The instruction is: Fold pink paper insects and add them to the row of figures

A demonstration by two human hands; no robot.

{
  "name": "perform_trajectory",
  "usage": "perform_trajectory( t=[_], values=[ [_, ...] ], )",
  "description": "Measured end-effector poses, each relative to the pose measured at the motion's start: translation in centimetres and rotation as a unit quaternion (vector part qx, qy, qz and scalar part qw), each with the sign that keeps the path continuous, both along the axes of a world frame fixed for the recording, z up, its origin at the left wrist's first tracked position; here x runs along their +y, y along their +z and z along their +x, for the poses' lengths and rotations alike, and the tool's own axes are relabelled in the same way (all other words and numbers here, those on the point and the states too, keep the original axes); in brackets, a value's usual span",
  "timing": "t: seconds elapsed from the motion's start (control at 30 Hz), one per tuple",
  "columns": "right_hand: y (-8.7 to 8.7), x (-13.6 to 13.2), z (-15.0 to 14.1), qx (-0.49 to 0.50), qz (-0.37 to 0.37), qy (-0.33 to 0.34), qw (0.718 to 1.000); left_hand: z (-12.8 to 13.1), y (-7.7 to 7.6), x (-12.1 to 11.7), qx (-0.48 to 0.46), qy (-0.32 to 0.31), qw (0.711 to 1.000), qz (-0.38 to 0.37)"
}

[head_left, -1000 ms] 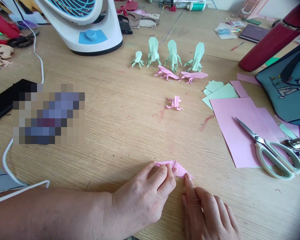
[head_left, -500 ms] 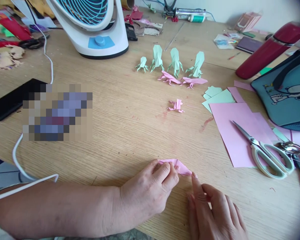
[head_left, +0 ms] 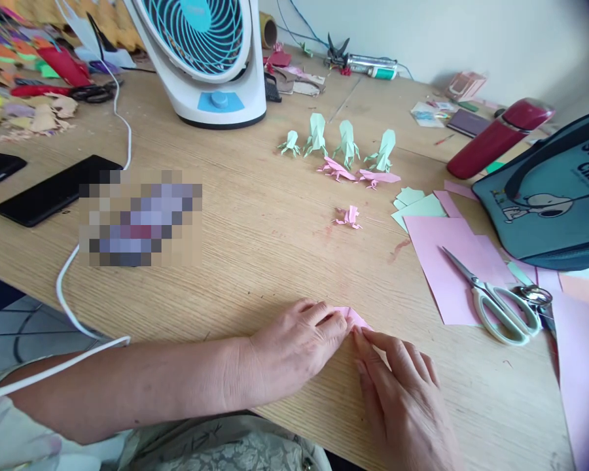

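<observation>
A small folded piece of pink paper [head_left: 357, 316] lies near the front of the table, partly covered by my fingers. My left hand [head_left: 297, 347] presses it down from the left with bent fingers. At its right end, my right hand [head_left: 400, 386] has thumb and forefinger pinched together on the paper's lower edge. Both sets of fingertips almost meet. Farther back sits a small pink paper figure [head_left: 349, 216], touched by neither hand. Behind it are two longer pink folded figures [head_left: 377, 178] and a row of several pale green ones [head_left: 346, 142].
White-handled scissors [head_left: 503, 313] rest on pink sheets [head_left: 436, 261] at the right, beside a blue bag [head_left: 544, 209] and a red flask [head_left: 495, 140]. A fan [head_left: 211, 72] stands at the back left. A black phone [head_left: 53, 190] and white cable [head_left: 66, 294] are at the left.
My right fingertips have moved left along the paper and now pinch its edge close to my left hand. My left fingers lie flatter over it. The whole view has shifted slightly.
</observation>
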State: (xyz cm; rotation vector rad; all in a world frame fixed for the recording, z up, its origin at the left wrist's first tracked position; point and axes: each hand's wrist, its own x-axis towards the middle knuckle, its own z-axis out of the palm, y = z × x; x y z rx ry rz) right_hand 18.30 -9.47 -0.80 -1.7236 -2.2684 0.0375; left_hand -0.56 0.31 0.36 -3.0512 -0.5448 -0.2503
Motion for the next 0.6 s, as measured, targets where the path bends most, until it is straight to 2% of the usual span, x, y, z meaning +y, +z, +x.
perform_trajectory(
  t=[0.27, 0.4, 0.6],
  values=[
    [-0.1, 0.6, 0.8, 0.024, 0.023, 0.050, 0.998, -1.5, 0.6, 1.3, -0.032, -0.049, 0.995, -0.085],
    [-0.3, 0.7, 1.1, 0.007, 0.031, 0.080, 0.996, -2.2, 0.3, 1.2, -0.051, -0.068, 0.995, -0.054],
    [-0.5, 1.1, 1.7, -0.028, 0.021, 0.113, 0.993, -2.2, 0.2, 0.8, -0.032, -0.057, 0.998, -0.006]
  ],
)
